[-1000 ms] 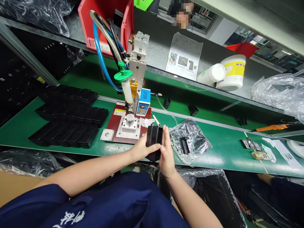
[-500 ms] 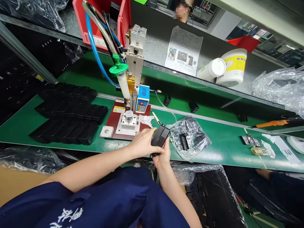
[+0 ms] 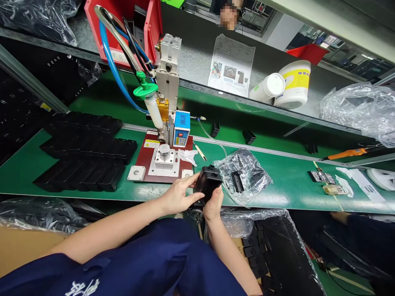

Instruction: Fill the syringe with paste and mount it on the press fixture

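A black plastic housing (image 3: 208, 181) is held between my two hands above the front edge of the green bench. My left hand (image 3: 180, 195) grips its left side, thumb lying across the lower part. From the right and below, my right hand (image 3: 213, 205) closes round it, with some fingers hidden behind it. Just beyond, to the left, stands a small press (image 3: 166, 74) with a round metal fixture (image 3: 164, 151) on its base. Right of the housing, a black bracket-like part (image 3: 237, 181) lies on a clear plastic bag (image 3: 259, 179).
Rows of black housings (image 3: 83, 174) lie on the left of the bench (image 3: 286, 185). Above runs a shelf with a red bin (image 3: 154, 33), a paper sheet (image 3: 231, 65) and white tubs (image 3: 293, 86). An orange tool (image 3: 347, 154) lies at the right. A box of black parts (image 3: 286, 255) stands below.
The housing has been turned in my hands, so that its end with a round detail now faces up. My left hand has shifted slightly left. The whole view has moved a little.
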The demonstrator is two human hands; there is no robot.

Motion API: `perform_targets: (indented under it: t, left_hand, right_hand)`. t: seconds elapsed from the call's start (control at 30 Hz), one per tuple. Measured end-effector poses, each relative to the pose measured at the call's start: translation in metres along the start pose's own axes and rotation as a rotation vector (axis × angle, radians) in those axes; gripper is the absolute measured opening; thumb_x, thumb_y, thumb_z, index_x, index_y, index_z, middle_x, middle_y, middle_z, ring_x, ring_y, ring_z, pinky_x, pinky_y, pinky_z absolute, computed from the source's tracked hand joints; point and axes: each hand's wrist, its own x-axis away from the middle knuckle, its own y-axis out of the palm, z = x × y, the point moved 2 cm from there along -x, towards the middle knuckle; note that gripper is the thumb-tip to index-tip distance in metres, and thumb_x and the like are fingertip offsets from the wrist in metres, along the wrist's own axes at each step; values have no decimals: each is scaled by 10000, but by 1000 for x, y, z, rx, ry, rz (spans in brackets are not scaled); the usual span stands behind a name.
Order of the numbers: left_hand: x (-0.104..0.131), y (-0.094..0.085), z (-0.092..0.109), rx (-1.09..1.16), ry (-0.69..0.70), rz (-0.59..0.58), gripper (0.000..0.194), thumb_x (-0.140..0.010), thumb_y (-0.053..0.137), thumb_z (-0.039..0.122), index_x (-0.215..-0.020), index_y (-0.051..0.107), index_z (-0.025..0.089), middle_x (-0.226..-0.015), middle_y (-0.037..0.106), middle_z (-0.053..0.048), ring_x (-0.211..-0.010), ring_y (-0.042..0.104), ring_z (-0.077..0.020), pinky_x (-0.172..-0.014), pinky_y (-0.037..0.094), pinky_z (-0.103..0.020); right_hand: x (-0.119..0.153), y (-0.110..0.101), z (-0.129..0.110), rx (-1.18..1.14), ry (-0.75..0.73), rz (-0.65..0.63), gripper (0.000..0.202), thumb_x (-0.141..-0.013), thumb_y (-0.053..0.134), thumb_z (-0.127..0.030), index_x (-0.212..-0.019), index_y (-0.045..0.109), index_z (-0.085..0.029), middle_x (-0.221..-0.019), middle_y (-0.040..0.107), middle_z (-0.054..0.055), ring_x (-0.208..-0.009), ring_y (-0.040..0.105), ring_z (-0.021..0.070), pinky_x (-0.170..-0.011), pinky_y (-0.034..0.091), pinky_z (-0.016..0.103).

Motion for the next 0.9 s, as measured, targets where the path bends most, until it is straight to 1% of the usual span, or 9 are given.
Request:
perform_targets:
  t: [0.1,0.27,0.33,0.4,0.5,0.57,0.63,0.7,0.9]
  left_hand:
    - [8,2,0,56,44,22,620,-854,616,352,-1413,433,156,-1188,665,-139,-1018,659,-253,-912,547,-407]
    - [12,5,-13,207,-57,-23,589,-875,589,381,-1394,455,139,-1201,650,-148,-1076,633,-256,-954,521,-412]
    - [10,-1,-20,305,-122,-69,580,-864,599,441,-1350,504,140,-1187,650,-150,-1083,623,-257,-942,519,-401]
    - [7,-10,-25,394,-165,-129,593,-829,624,521,-1276,569,135,-1131,664,-153,-1042,631,-257,-918,519,-394]
    - [5,-23,-26,514,-205,-284,616,-767,653,610,-1152,646,129,-1024,691,-144,-941,651,-251,-869,522,-395]
    - [8,-25,-24,608,-241,-414,606,-743,665,631,-1095,678,138,-979,705,-136,-915,661,-258,-857,520,-406]
    - [13,-22,-21,671,-286,-521,589,-726,679,634,-1071,696,157,-973,713,-128,-932,667,-275,-884,508,-430]
    - [20,-17,-20,682,-327,-578,582,-705,685,651,-1053,710,186,-974,721,-115,-943,669,-288,-908,498,-452]
    - [36,-6,-25,709,-394,-625,574,-682,716,635,-1006,723,161,-917,728,-108,-879,686,-274,-841,528,-396]
  right_hand:
    - [4,-2,-2,39,-137,56,528,-822,455,-706,-921,621,-214,-824,631,58,-909,610,261,-845,477,404]
    - [9,4,1,101,-90,50,483,-849,446,-667,-940,596,-217,-819,602,42,-766,578,217,-722,474,358]
    - [7,2,-2,146,-40,-16,431,-859,478,-632,-910,593,-219,-799,607,33,-753,577,208,-727,476,353]
    - [1,-2,-9,189,-29,-101,430,-816,577,-614,-972,607,-214,-893,645,49,-859,603,222,-822,477,376]
    - [-12,-9,-26,118,-11,-255,790,-668,726,-645,-1305,504,-235,-1268,603,105,-1184,548,277,-1003,417,436]
    - [-20,-9,-36,-17,73,-417,1034,-589,760,-676,-1446,355,-264,-1355,563,126,-1207,558,291,-983,449,453]
    - [-23,-6,-44,-129,166,-589,1095,-564,788,-652,-1474,318,-265,-1247,641,127,-1064,650,278,-882,517,432]
    - [-23,-4,-49,-190,234,-689,1035,-567,828,-565,-1445,378,-254,-1092,708,94,-949,691,251,-826,539,399]
    - [-7,-5,-52,-242,367,-671,836,-581,872,-358,-1329,517,-246,-1006,732,46,-921,692,209,-846,520,356]
